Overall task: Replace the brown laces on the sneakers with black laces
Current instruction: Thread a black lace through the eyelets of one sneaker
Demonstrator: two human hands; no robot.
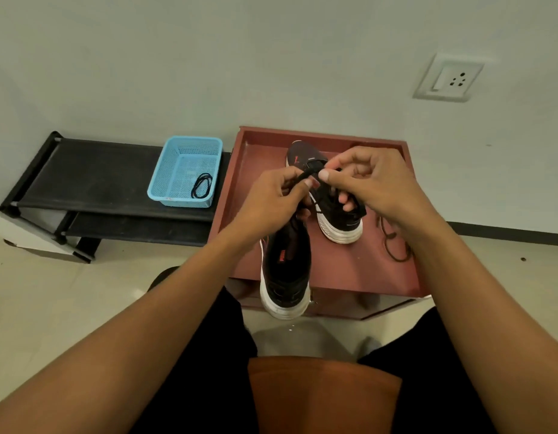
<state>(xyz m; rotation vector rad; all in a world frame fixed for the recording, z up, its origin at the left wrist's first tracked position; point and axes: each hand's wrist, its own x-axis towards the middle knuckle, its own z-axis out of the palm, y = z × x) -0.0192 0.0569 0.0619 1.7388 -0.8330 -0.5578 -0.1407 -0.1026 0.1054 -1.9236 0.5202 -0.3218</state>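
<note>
Feeding the black lace (pixel 306 175) into the near sneaker (pixel 285 267), seemingly mid-threading.

Both clamped on that lace, thumb against finger: left hand (pixel 277 195) and right hand (pixel 375 186), nearly touching, with the near sneaker at 6 o'clock below them, toe overhanging the front rim of the worktop (pixel 334 267). Second sneaker (pixel 337 214) on the worktop at 1 o'clock from the near one; brown lace (pixel 393 242) lying loose at 3 o'clock; spare black lace (pixel 202 184) in the blue basket (pixel 177 170), off at 9 o'clock. Next eyelet hidden behind the fingers. Best to keep only a short, stiff tip beyond the pinch, aim squarely at the eyelet, draw through without twists, then even up both ends before moving on.
</note>
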